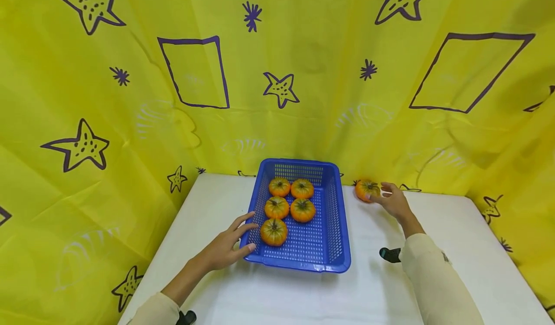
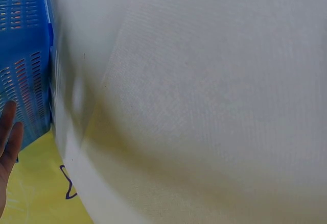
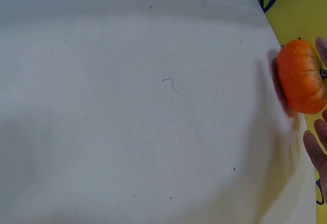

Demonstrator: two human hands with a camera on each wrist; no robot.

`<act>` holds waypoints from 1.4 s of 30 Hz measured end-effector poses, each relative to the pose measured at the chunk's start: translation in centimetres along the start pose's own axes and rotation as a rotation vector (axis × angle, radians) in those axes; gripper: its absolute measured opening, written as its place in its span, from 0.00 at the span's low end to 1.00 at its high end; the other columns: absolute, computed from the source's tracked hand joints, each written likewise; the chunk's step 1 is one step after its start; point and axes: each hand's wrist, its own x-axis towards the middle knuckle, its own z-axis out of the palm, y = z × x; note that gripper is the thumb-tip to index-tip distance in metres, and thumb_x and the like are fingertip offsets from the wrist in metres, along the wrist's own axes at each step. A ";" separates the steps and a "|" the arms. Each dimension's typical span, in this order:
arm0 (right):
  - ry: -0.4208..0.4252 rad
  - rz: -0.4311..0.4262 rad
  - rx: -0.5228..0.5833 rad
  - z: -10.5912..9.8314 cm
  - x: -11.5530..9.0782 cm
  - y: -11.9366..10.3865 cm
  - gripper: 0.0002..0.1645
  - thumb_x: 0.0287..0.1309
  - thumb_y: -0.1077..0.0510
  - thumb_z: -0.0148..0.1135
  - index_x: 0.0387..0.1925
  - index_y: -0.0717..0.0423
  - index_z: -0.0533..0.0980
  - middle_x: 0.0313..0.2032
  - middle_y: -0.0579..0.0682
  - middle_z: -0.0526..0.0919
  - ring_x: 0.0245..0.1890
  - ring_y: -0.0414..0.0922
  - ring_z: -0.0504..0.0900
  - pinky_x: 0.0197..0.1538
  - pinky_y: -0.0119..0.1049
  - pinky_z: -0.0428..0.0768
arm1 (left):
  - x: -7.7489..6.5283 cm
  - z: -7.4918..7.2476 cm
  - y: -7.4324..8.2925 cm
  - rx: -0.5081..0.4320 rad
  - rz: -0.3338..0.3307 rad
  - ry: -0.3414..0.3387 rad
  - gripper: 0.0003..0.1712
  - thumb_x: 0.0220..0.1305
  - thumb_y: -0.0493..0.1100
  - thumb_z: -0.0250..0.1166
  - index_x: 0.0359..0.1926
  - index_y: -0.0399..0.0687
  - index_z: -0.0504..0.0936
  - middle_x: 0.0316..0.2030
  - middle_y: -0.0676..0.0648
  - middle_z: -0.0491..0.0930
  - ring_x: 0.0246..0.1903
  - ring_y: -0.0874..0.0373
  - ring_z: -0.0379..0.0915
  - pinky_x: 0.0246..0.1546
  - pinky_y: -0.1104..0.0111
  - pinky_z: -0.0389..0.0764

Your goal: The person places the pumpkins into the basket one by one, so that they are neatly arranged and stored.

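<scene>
A blue plastic basket stands on the white table with several small orange pumpkins inside, mostly along its left side. My left hand is at the basket's left rim, fingers spread and fairly straight; its fingertips show beside the slotted wall in the left wrist view. One more pumpkin lies outside the basket, to its right near the table's back edge. Around that pumpkin's right side is my right hand, thumb and fingers apart. In the right wrist view, fingers are close to the pumpkin, not closed round it.
Yellow cloth printed with purple stars and frames hangs behind and beside the table. The white tabletop extends in front of the basket and to both sides. A dark strap piece shows by the right sleeve, another by the left.
</scene>
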 end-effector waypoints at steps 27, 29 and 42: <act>-0.040 0.095 -0.099 1.2 1.9 0.3 0.63 0.60 0.43 0.69 0.76 0.71 0.42 0.72 0.76 0.53 0.71 0.72 0.56 0.72 0.66 0.58 | 0.0 0.1 -0.2 0.005 -0.012 -0.007 0.31 0.72 0.61 0.57 0.70 0.58 0.70 0.79 0.54 0.49 0.66 0.38 0.70 0.56 0.44 0.80; -0.031 0.090 -0.114 1.3 2.0 0.5 0.62 0.60 0.43 0.69 0.76 0.71 0.44 0.72 0.76 0.53 0.70 0.72 0.57 0.72 0.65 0.59 | 0.0 0.2 -0.2 0.007 -0.009 -0.007 0.31 0.72 0.61 0.56 0.70 0.58 0.70 0.79 0.54 0.49 0.66 0.39 0.71 0.56 0.44 0.80; -0.009 0.092 -0.131 1.3 2.1 0.3 0.57 0.61 0.47 0.68 0.74 0.74 0.47 0.70 0.77 0.57 0.68 0.71 0.60 0.73 0.63 0.61 | 0.0 -0.1 0.1 0.006 -0.001 -0.003 0.31 0.71 0.62 0.56 0.69 0.55 0.71 0.79 0.54 0.50 0.68 0.39 0.68 0.58 0.43 0.78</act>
